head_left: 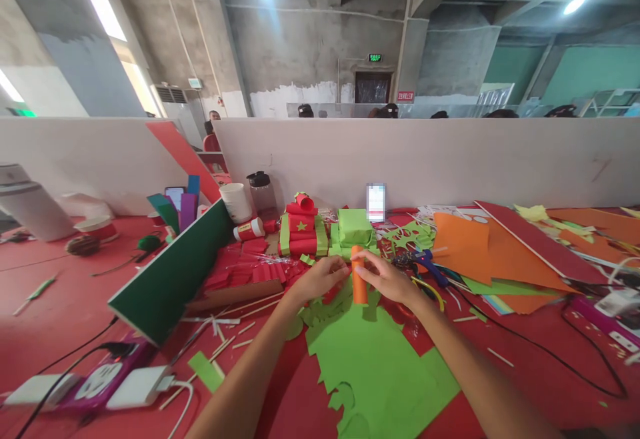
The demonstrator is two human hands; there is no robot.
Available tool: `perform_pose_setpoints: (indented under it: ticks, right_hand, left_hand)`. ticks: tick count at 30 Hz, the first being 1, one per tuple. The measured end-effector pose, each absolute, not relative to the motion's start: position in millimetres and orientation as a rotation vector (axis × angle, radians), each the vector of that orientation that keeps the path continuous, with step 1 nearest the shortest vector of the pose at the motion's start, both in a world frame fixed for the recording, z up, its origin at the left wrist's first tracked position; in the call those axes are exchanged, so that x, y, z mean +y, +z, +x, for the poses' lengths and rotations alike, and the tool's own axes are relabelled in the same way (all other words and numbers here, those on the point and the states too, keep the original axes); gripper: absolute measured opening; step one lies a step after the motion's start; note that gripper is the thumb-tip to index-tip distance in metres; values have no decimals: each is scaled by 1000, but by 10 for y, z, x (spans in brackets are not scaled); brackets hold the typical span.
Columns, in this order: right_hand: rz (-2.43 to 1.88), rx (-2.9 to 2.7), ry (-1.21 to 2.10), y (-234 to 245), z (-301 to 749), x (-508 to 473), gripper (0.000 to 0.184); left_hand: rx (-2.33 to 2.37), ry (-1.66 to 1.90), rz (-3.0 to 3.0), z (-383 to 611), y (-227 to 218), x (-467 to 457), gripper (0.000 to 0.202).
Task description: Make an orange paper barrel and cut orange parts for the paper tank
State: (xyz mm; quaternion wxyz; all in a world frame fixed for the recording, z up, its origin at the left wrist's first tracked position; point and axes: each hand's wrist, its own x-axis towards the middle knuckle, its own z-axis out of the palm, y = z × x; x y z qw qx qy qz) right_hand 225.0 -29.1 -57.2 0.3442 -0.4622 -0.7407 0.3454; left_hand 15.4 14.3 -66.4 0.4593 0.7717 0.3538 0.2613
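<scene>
An orange paper tube (359,287) stands roughly upright, tilted slightly, between my two hands above the green sheet. My left hand (326,277) has its fingers closed at the tube's left side. My right hand (387,277) grips the tube from the right, thumb and fingertips against it. Under them lies a large green paper sheet (380,365) with cut-out edges. Just behind stands a green paper-covered box model (355,227). Left of that is a red paper tank-like model (302,229) with a yellow star and green side bands.
A blue glue gun (431,267) lies right of my hands, near orange sheets (500,252). A dark green board (170,279) leans at left, beside power strips (103,372) with cords. Thin sticks and paper scraps litter the red table. A white partition (425,165) borders the back.
</scene>
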Motion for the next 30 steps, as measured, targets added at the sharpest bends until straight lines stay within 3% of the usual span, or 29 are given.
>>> perform_pose_setpoints:
  ticks: [7,14,30]
  right_hand:
    - [-1217,-2024,863,-546,2267,-319,30]
    - [-1245,-2048,853,-556,2273,-321,33]
    - [-1251,-2004,1063,-592,2288,-340,32]
  left_hand:
    - [1051,344,2254,-113,-528,137,21]
    - [1017,119,2245,-265,-497,147,24]
    - [1023,78,2242,-283,-543,162,13]
